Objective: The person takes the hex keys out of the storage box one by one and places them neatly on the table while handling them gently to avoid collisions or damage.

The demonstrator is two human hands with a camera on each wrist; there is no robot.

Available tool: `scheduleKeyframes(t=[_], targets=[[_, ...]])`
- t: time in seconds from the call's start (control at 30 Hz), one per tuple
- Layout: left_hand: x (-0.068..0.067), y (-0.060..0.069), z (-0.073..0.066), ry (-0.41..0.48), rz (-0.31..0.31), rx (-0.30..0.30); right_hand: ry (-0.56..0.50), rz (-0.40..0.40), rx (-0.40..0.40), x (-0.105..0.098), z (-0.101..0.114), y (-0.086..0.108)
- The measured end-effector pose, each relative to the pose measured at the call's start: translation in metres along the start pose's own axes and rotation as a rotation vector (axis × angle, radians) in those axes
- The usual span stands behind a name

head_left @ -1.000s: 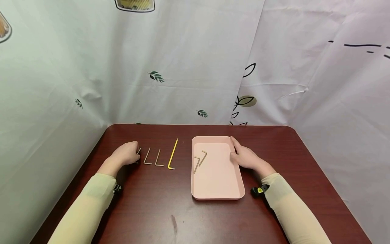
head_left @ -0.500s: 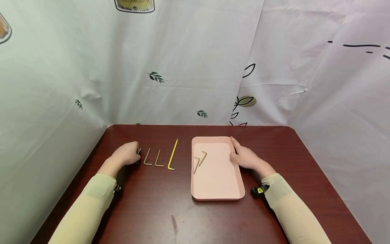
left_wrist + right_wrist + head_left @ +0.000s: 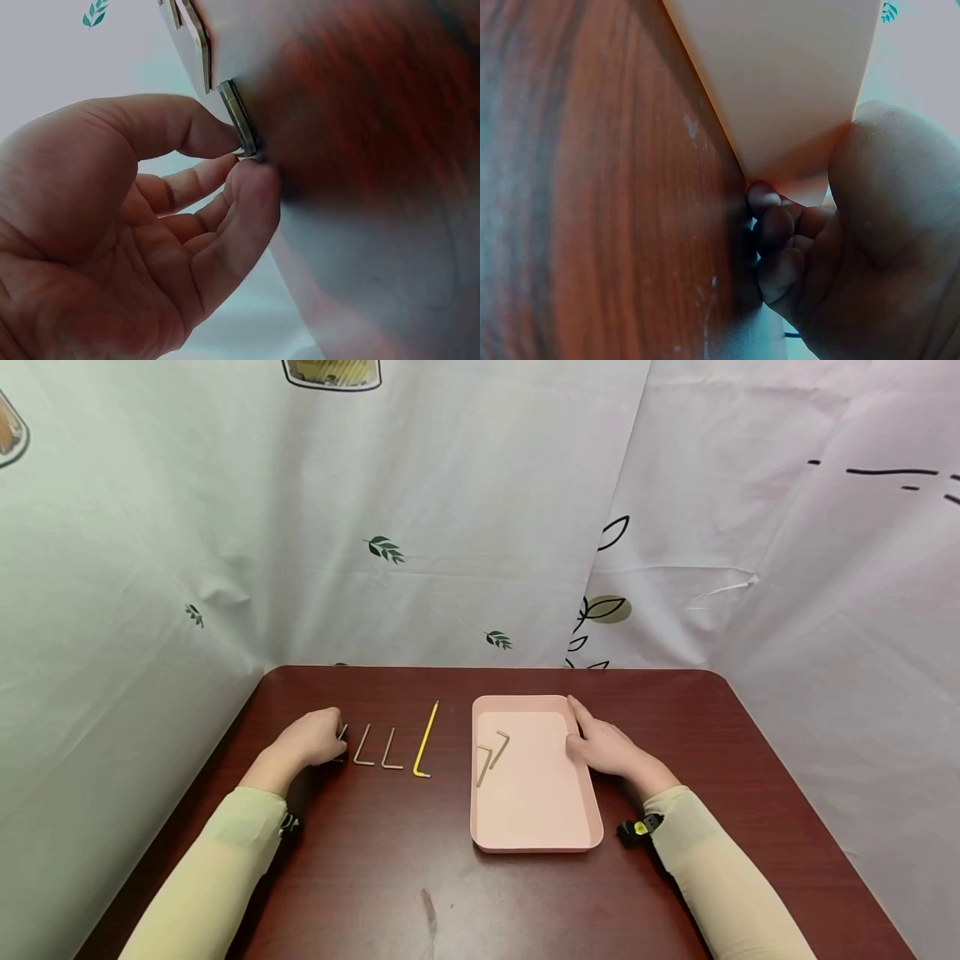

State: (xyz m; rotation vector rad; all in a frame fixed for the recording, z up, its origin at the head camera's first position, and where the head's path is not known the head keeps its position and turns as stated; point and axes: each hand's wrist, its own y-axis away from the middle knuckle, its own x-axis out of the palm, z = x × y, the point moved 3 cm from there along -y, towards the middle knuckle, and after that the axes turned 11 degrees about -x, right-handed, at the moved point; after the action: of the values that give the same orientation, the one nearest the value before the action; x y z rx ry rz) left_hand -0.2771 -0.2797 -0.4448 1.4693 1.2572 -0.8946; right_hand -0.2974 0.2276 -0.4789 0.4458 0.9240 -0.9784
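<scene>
My left hand [image 3: 309, 737] is at the left side of the table, thumb and fingertips pinching a metal hex key [image 3: 238, 120] low over the wood. Most of that key is hidden by the hand in the head view. To its right lie two bare metal hex keys [image 3: 362, 745], then a longer yellow hex key [image 3: 426, 737]. Two more hex keys [image 3: 484, 768] lie inside the pink tray [image 3: 536, 814], near its left wall. At the tray's upper right edge my right hand [image 3: 611, 750] holds the side, thumb at the rim and fingers against the outer wall.
The dark red wooden table [image 3: 360, 877] has rounded far corners. A white printed curtain [image 3: 450, 510] stands behind it and along both sides. A dark smear [image 3: 428, 910] marks the tabletop near the front.
</scene>
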Motion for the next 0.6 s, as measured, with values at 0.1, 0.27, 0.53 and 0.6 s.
scheduleKeyframes(t=[0.1,0.27,0.53,0.6], targets=[[-0.002,-0.002,0.0,0.038,0.028,-0.009,0.001,-0.003,0.0,0.0,-0.001,0.001],[-0.006,-0.002,-0.001,0.056,0.024,-0.018,0.009,-0.002,-0.001,0.0,-0.001,0.001],[-0.011,0.002,-0.005,0.007,-0.062,-0.031,0.009,-0.006,-0.001,0.001,0.0,0.0],[-0.011,0.003,-0.006,0.005,-0.087,-0.033,0.009,-0.006,-0.001,0.001,0.0,0.0]])
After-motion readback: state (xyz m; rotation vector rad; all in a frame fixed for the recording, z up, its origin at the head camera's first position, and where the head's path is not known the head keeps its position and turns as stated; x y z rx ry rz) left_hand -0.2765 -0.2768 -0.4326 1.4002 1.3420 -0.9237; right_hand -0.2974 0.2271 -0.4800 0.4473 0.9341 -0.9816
